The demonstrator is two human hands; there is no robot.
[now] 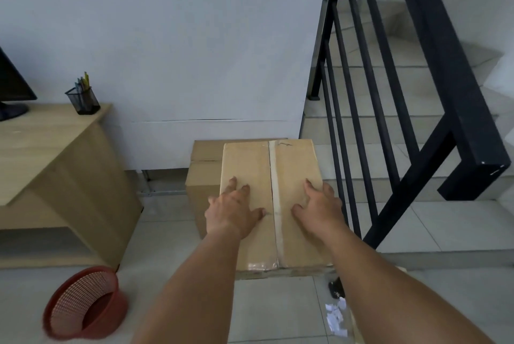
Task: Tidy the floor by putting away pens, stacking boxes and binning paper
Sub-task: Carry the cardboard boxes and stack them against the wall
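A taped cardboard box (pixel 289 165) lies on top of a second cardboard box (pixel 204 177) against the wall. My left hand (pixel 232 210) rests flat on the top box's left flap, fingers spread. My right hand (pixel 319 207) lies flat on its right flap, fingers spread too. Neither hand grips anything. Torn white paper scraps (pixel 336 317) lie on the floor tiles near my right forearm. A red mesh bin (pixel 83 304) stands tilted at the lower left. Pens stand in a black mesh holder (pixel 83 100) on the desk.
A wooden desk (pixel 47 154) with a monitor base (pixel 11 110) fills the left side. A black stair railing (pixel 434 93) and tiled stairs (pixel 403 132) rise on the right. A small dark object (pixel 336 288) lies on the floor below the boxes.
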